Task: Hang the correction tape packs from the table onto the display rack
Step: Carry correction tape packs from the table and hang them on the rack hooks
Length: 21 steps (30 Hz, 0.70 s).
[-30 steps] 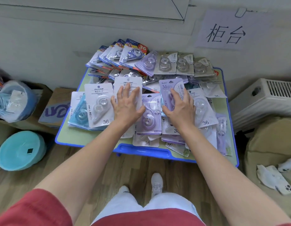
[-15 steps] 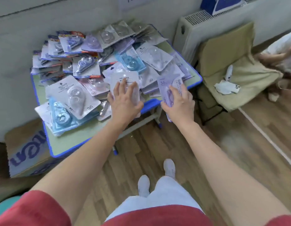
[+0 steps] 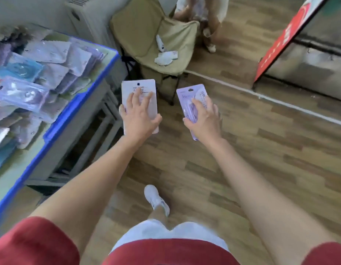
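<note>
My left hand [image 3: 140,115] grips a white correction tape pack [image 3: 138,88] flat from above, out over the wooden floor just right of the table. My right hand [image 3: 204,117] holds a smaller purple correction tape pack [image 3: 186,96] the same way, a little further right. Both packs hang in the air with their hang holes pointing away from me. On the far left a blue-rimmed table [image 3: 79,100] carries a heap of several more packs [image 3: 31,81], blurred. No display rack shows in this view.
A beige folding chair [image 3: 152,35] with a phone and tissue on its seat stands straight ahead. Another person's legs [image 3: 209,25] are behind it. A red slanted sign [image 3: 284,35] and a grey base stand at the right. A white radiator [image 3: 85,14] sits against the wall.
Both hands have lifted their packs off the table. The view has swung right, so the table now lies at the left and the hands are over the floor.
</note>
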Motion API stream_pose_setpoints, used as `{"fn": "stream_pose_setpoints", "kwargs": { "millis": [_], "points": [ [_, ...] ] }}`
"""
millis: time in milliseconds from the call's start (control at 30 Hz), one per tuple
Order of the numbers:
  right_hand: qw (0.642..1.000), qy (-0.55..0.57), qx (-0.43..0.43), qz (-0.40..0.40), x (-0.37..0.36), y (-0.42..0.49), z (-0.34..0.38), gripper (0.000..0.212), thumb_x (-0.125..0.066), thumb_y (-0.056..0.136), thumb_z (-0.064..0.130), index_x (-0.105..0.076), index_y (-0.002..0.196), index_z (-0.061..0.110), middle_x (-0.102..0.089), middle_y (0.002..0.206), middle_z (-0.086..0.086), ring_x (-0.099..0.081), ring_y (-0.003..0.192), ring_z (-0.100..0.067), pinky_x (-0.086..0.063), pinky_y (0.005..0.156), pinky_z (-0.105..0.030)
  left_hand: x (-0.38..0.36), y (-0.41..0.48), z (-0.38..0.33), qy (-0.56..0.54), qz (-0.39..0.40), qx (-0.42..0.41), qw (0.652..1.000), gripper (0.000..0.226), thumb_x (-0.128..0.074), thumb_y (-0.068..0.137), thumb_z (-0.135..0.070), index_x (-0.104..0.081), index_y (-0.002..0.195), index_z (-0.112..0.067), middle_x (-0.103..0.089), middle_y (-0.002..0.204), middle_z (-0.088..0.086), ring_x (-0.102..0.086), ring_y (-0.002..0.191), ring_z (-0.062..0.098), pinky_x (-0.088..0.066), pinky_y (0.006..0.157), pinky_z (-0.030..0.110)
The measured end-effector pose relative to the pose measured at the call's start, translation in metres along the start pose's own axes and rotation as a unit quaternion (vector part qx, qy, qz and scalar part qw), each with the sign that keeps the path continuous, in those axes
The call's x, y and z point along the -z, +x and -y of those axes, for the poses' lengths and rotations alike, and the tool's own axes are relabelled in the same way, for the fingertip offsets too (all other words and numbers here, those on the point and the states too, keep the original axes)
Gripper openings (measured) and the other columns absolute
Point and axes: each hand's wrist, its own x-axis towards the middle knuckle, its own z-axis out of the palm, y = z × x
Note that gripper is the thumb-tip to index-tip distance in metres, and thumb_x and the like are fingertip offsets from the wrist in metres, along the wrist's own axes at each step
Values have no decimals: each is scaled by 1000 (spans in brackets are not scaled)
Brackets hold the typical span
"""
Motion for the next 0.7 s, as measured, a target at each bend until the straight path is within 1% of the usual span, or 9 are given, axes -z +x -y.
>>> {"fn": "stream_pose_setpoints", "kwargs": {
  "millis": [167, 267, 333, 367, 533, 700],
  "points": [
    [995, 9, -97, -23, 36, -92, -93, 58, -62, 84, 37, -44, 138, 24, -26, 150, -7, -38, 122, -33, -29, 100, -37, -53, -72, -89, -1, 44, -97, 994, 66, -60, 82, -38, -36, 142, -29, -19, 157, 3, -15, 143, 26, -17, 107, 47],
    [984, 30, -172, -37, 47, -158, -149, 57, -62, 84, 35, -45, 137, 24, -26, 149, -7, -35, 125, -32, -26, 99, -33, -87, -128, -143, -9, 93, -174, 980, 66, -60, 82, -37, -37, 142, -27, -18, 157, 3, -16, 143, 25, -17, 105, 43],
    [978, 52, -195, -43, 49, -187, -168, 57, -62, 85, 34, -44, 138, 23, -24, 150, -8, -33, 127, -31, -25, 101, -32, -99, -150, -161, -21, 115, -200, 973, 66, -61, 81, -34, -37, 142, -26, -15, 158, 2, -14, 144, 24, -16, 106, 43],
    [972, 61, -221, -47, 51, -207, -181, 57, -62, 85, 34, -44, 138, 23, -23, 151, -8, -32, 128, -30, -25, 102, -33, -107, -165, -174, -24, 132, -220, 966, 66, -61, 81, -34, -37, 142, -26, -15, 158, 1, -12, 144, 24, -15, 106, 43],
    [926, 60, -362, -93, 55, -303, -232, 62, -61, 86, 38, -38, 142, 27, -18, 155, -5, -32, 130, -28, -26, 103, -35, -144, -229, -231, -10, 200, -347, 916, 67, -62, 82, -34, -36, 143, -26, -14, 158, 3, -12, 144, 26, -15, 108, 45],
    [865, 75, -470, -159, 58, -377, -249, 63, -60, 86, 38, -37, 143, 27, -16, 156, -5, -32, 129, -29, -28, 104, -37, -166, -275, -274, -9, 235, -455, 859, 69, -62, 81, -34, -35, 143, -25, -15, 158, 4, -12, 144, 27, -16, 107, 46]
  ]
}}
